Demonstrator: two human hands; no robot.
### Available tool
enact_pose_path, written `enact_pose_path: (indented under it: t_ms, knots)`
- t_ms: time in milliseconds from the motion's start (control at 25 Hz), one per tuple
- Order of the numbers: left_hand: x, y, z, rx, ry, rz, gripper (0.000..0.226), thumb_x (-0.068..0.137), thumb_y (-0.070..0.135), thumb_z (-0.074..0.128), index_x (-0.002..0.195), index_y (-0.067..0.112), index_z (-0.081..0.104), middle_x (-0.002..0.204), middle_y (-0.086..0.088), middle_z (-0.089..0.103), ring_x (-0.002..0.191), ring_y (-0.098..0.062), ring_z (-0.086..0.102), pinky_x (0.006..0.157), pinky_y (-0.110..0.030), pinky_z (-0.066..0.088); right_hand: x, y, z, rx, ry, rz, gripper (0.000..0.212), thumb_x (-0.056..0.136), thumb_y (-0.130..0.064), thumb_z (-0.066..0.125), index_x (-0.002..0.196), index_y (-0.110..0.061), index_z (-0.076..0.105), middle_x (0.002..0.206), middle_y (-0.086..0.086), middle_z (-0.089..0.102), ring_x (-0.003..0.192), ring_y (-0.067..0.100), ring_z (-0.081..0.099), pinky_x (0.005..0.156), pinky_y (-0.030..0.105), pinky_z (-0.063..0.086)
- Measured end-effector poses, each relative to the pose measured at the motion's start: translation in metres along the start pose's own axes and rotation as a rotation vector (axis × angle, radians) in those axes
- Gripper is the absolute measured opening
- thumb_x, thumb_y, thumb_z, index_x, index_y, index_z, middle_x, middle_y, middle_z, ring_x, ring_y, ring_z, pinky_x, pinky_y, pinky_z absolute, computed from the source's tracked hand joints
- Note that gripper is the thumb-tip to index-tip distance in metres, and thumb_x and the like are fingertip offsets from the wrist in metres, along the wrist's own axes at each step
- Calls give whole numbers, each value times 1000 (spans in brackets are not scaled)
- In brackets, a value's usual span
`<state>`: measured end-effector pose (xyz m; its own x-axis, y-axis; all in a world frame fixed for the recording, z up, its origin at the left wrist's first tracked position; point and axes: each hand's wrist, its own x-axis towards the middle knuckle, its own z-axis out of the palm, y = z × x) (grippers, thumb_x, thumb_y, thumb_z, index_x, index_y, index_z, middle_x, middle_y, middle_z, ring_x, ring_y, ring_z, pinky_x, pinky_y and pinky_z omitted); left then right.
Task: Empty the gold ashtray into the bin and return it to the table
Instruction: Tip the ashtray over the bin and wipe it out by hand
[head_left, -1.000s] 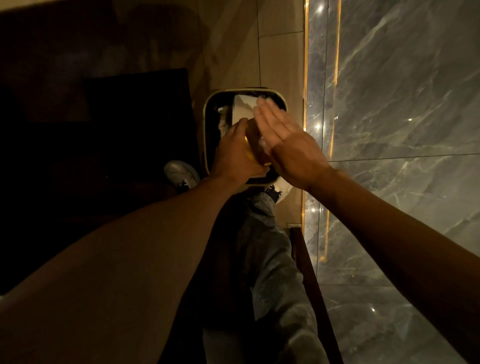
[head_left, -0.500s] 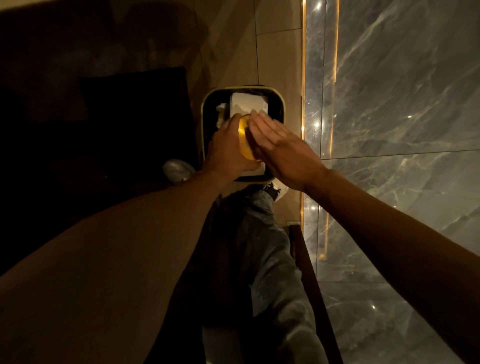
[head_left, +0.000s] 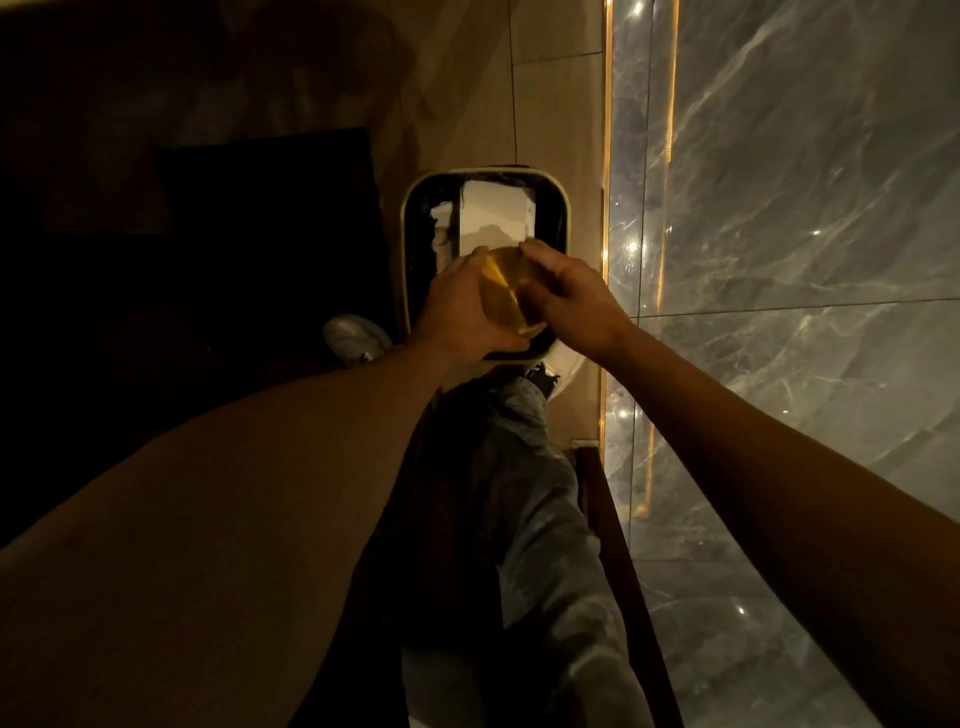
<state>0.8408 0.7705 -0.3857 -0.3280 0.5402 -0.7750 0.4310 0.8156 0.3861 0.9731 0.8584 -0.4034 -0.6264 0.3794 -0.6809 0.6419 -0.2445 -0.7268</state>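
Note:
The gold ashtray (head_left: 503, 291) is held flipped over, its round shiny underside facing me, directly above the near end of the bin (head_left: 563, 208). My left hand (head_left: 460, 312) grips its left edge. My right hand (head_left: 569, 304) grips its right edge with curled fingers. The bin is a rounded rectangle with a pale rim and dark lining, standing on the floor; white paper (head_left: 493, 215) lies inside it. The ashtray's inside is hidden from me.
A dark low table or cabinet (head_left: 260, 234) stands left of the bin. A grey marble wall (head_left: 805, 234) with a lit gold strip (head_left: 607, 156) runs along the right. My legs and light shoes (head_left: 353, 340) are just below the bin on the beige tiled floor.
The ashtray has turned from edge-on to flat, underside up. My right hand went from a flat open palm against it to a curled grip on its right edge.

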Motion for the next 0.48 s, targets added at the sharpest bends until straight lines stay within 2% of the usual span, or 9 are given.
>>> enact_pose_path:
  t_ms: [80,120,200,280,360,480]
  knots:
    - [-10,-3,5,-92,-39,-104,120,51,40,93,150,17,30,149,-7,42,136,-25,41,109,-40,41,-3,4,-2,232,44,99,38,100,-8,48,138,-7,51,134,7,56,120,18,55,84,7,47]
    - [-14,-3,7,-140,-54,-154,116,50,41,93,148,19,34,146,-5,46,133,-24,45,107,-39,44,-5,6,-3,282,54,125,36,99,-5,48,134,-7,54,128,6,59,115,15,56,83,7,48]
    - [-18,-6,12,-253,-106,-224,98,51,40,92,137,20,50,134,-2,58,124,-22,54,102,-40,49,-8,11,-4,342,43,164,31,97,-5,51,127,-7,60,121,6,63,110,14,60,88,13,51]
    - [-24,-8,16,-415,-176,-296,81,53,38,92,125,18,60,121,-1,66,115,-21,61,95,-37,53,-13,18,-7,386,20,189,24,97,-11,54,118,-11,65,114,6,67,106,14,62,86,15,52]
    - [-29,-8,21,-551,-238,-371,80,57,40,89,127,15,59,123,-4,65,114,-23,62,98,-37,51,-17,22,-10,408,5,188,20,98,-19,53,112,-16,67,111,4,68,107,14,62,87,15,51]
    - [-41,-6,30,-822,-308,-427,62,73,39,80,122,6,62,122,-11,68,118,-26,62,106,-41,47,-24,25,-11,454,0,198,26,100,-26,49,116,-16,66,119,9,66,116,20,60,101,29,47]
